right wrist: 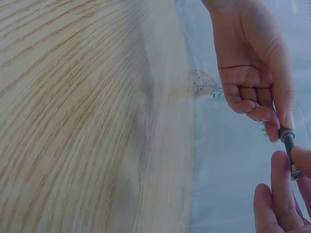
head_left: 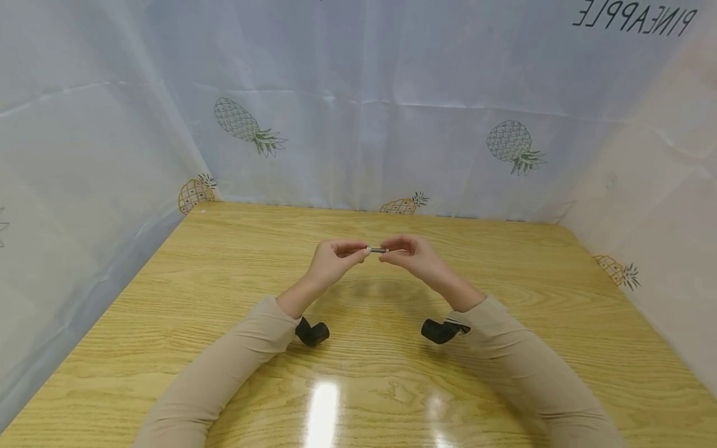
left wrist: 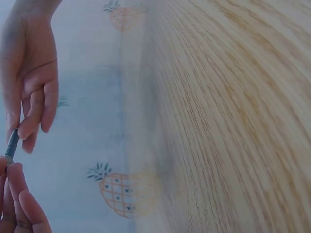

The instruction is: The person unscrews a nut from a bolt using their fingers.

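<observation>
Above the table, a small threaded metal bolt (head_left: 379, 250) lies nearly level between the two hands. My left hand (head_left: 332, 261) pinches one end between thumb and fingers. At the other end, the fingertips and thumb of my right hand (head_left: 416, 256) pinch it. In the right wrist view the bolt (right wrist: 289, 141) has a dark, wider collar by the left fingertips and a shiny, wider piece low on its shaft, partly behind the right thumb. Which of these is a head or a nut I cannot tell. The left wrist view shows the bolt (left wrist: 12, 144) at its left edge.
Under the hands spreads a wood-grain table (head_left: 235, 267) with glare near its front. A pale curtain (head_left: 358, 143) printed with pineapples hangs behind it and along both sides. Black curved pieces stick out under the left sleeve (head_left: 241, 348) and the right sleeve (head_left: 521, 354).
</observation>
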Action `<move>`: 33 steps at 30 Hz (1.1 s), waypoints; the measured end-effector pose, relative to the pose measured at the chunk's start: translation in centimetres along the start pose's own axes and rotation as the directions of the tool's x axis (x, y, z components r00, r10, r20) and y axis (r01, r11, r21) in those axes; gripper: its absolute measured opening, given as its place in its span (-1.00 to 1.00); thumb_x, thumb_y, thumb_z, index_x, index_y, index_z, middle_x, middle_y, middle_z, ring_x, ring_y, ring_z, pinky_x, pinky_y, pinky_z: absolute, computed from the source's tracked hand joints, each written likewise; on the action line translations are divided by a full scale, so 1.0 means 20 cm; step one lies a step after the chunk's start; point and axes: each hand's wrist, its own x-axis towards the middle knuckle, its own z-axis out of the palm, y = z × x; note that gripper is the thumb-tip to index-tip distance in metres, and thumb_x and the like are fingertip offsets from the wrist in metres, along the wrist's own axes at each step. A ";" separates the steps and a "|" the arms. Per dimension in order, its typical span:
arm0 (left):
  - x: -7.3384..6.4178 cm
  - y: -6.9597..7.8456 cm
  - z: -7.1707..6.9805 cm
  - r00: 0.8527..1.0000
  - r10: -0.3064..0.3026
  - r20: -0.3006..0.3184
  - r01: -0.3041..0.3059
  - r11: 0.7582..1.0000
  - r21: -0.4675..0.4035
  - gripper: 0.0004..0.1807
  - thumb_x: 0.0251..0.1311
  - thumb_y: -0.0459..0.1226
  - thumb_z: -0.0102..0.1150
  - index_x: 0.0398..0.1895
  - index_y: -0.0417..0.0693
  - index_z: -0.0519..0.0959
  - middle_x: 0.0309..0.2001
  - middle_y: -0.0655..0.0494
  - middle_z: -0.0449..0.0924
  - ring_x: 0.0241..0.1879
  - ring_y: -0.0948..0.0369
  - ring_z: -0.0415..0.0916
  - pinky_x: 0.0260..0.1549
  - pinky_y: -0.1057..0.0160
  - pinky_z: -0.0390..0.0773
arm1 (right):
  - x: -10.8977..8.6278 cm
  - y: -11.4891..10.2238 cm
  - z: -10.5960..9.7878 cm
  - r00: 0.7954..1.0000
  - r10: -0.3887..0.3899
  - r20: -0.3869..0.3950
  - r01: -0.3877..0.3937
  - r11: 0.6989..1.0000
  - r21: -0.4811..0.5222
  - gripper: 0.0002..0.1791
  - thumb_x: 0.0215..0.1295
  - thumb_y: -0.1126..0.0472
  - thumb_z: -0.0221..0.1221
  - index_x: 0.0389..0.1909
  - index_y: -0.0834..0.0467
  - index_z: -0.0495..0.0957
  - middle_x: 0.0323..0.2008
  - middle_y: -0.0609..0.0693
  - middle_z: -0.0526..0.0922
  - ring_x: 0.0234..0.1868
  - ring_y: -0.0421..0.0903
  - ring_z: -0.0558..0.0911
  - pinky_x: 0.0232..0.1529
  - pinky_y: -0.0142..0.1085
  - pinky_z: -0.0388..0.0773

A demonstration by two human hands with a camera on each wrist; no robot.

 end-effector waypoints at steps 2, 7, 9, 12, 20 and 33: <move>0.00 0.00 0.00 1.000 -0.003 -0.001 0.003 1.000 0.004 -0.71 0.18 -0.23 0.21 -0.06 -0.14 0.64 -0.05 -0.10 0.65 -0.14 0.19 0.63 0.04 0.02 0.56 | 0.00 0.00 0.00 1.000 0.001 0.013 -0.001 1.000 0.015 -0.55 0.31 0.11 0.13 0.17 0.19 0.40 0.11 0.28 0.51 0.09 0.10 0.57 0.26 0.05 0.37; 0.00 0.00 0.00 1.000 -0.004 -0.003 0.004 1.000 0.013 -0.71 0.19 -0.22 0.20 -0.05 -0.12 0.63 -0.03 -0.09 0.64 -0.11 0.15 0.62 0.04 0.05 0.57 | 0.00 -0.01 -0.01 0.997 0.047 0.061 -0.049 0.998 0.034 -0.49 0.40 -0.01 -0.01 0.20 0.26 0.37 0.03 0.29 0.57 -0.09 -0.10 0.68 0.24 -0.08 0.44; 0.00 0.00 0.00 1.000 0.000 -0.004 0.000 1.000 0.016 -0.71 0.20 -0.22 0.19 -0.05 -0.13 0.63 -0.03 -0.09 0.64 -0.10 0.14 0.62 0.03 0.07 0.57 | 0.00 -0.01 -0.01 0.996 0.061 0.064 -0.064 0.997 0.040 -0.49 0.42 -0.02 -0.04 0.18 0.29 0.38 0.01 0.27 0.58 -0.16 -0.19 0.69 0.23 -0.12 0.45; 0.00 0.00 0.00 1.000 0.002 -0.007 -0.001 1.000 0.010 -0.72 0.19 -0.23 0.20 -0.06 -0.14 0.63 -0.03 -0.09 0.64 -0.11 0.15 0.62 0.02 0.08 0.58 | 0.00 -0.01 -0.01 0.997 0.050 0.054 -0.053 0.997 0.056 -0.56 0.42 0.08 -0.02 0.15 0.31 0.40 0.03 0.31 0.56 -0.14 -0.22 0.67 0.27 -0.08 0.40; 0.00 0.00 0.00 1.000 0.004 0.001 -0.004 1.000 -0.001 -0.71 0.19 -0.24 0.19 -0.04 -0.16 0.62 -0.03 -0.11 0.64 -0.15 0.20 0.63 0.05 -0.01 0.55 | 0.00 0.00 -0.01 1.000 0.023 0.012 -0.023 0.999 0.029 -0.58 0.29 0.13 0.15 0.12 0.21 0.42 -0.02 0.15 0.62 0.07 0.01 0.58 0.30 0.05 0.33; 0.00 0.00 -0.01 1.000 0.002 0.005 -0.002 1.000 -0.004 -0.71 0.19 -0.23 0.20 -0.05 -0.15 0.63 -0.03 -0.11 0.64 -0.11 0.16 0.62 0.06 0.01 0.55 | 0.00 -0.01 -0.01 0.999 0.013 0.032 -0.014 0.999 0.052 -0.65 0.36 0.17 0.07 0.08 0.26 0.46 0.04 0.22 0.60 0.13 0.03 0.56 0.30 -0.04 0.36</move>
